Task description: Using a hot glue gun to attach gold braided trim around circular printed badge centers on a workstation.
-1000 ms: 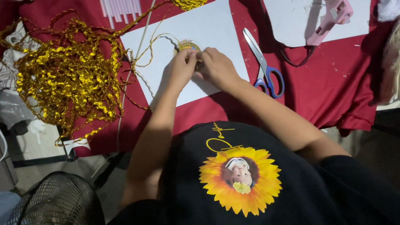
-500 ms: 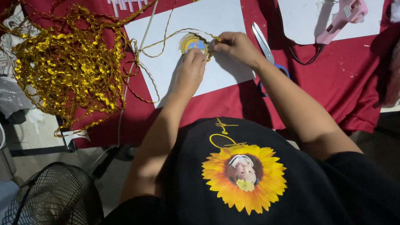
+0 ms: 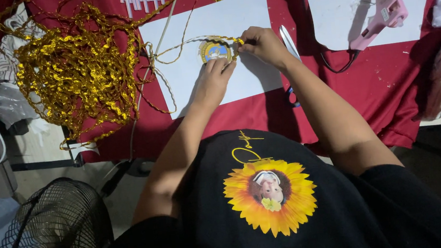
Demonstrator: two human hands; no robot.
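My left hand (image 3: 215,79) presses flat on the small round badge (image 3: 214,50), which seems light and stiff. Just beyond it, my right hand (image 3: 261,45) pinches the limp gold trim (image 3: 235,41) at its rim.

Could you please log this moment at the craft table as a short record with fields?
Left hand: left hand presses on the round disc
Right hand: right hand pinches gold trim at the disc's edge
Under the disc: white paper sheet
Trim pile: loose gold heap, left of the sheet
Tools: pink glue gun, scissors partly hidden by the right arm
Surface: red cloth
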